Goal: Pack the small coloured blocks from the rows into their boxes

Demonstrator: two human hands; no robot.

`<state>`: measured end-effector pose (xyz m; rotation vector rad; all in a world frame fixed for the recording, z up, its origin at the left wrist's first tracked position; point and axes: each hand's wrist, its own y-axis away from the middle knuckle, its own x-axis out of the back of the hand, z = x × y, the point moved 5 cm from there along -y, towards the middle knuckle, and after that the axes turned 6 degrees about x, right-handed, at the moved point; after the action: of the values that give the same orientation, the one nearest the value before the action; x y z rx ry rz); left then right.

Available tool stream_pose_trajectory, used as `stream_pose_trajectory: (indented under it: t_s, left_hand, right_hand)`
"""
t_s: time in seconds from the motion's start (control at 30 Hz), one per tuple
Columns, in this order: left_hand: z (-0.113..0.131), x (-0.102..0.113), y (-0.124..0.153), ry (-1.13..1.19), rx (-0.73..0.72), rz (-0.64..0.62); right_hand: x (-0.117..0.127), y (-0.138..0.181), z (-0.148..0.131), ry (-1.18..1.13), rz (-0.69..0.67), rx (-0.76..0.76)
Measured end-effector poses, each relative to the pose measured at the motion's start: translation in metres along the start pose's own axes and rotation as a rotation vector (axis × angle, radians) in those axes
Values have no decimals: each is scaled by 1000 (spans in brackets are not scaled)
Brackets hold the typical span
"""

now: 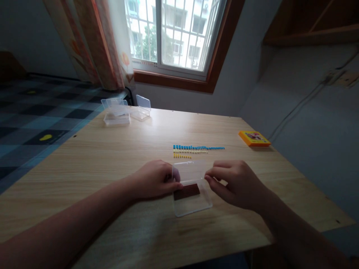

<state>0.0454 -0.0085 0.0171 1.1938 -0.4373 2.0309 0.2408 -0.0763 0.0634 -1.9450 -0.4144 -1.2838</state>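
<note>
A clear plastic box [193,209] lies in front of me with its lid [189,171] raised at the far side. Inside it, toward the left, is a dark brown ribbed block [192,191], perhaps several sticks side by side. My left hand [157,178] grips the box's left side, thumb at the rim and fingers behind the see-through lid. At the right edge, near the hinge, my right hand [234,183] pinches the box between thumb and forefinger. Just beyond stand rows of small pieces: blue [193,147], cream [189,151] and yellow [181,156].
Two open clear boxes, a larger one [116,117] and a smaller one [141,113], stand at the table's far left. An orange-yellow case [254,138] lies near the right edge of the wooden table [112,153]. A bed [56,119] adjoins on the left.
</note>
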Motion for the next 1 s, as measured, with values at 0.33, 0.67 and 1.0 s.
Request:
stream_pose_trajectory:
  t_s: [0.33,0.67,1.0]
  left_hand:
    - [-6,13,5,206,-56,167]
    - [-5,7,3,165,-6,175]
    - [-3,6,2,175,36,174]
  right_hand:
    - [-6,-4,17,33,268,39]
    - [-20,-8,17,15,189,68]
    - [-26,-11,24,-31,234,19]
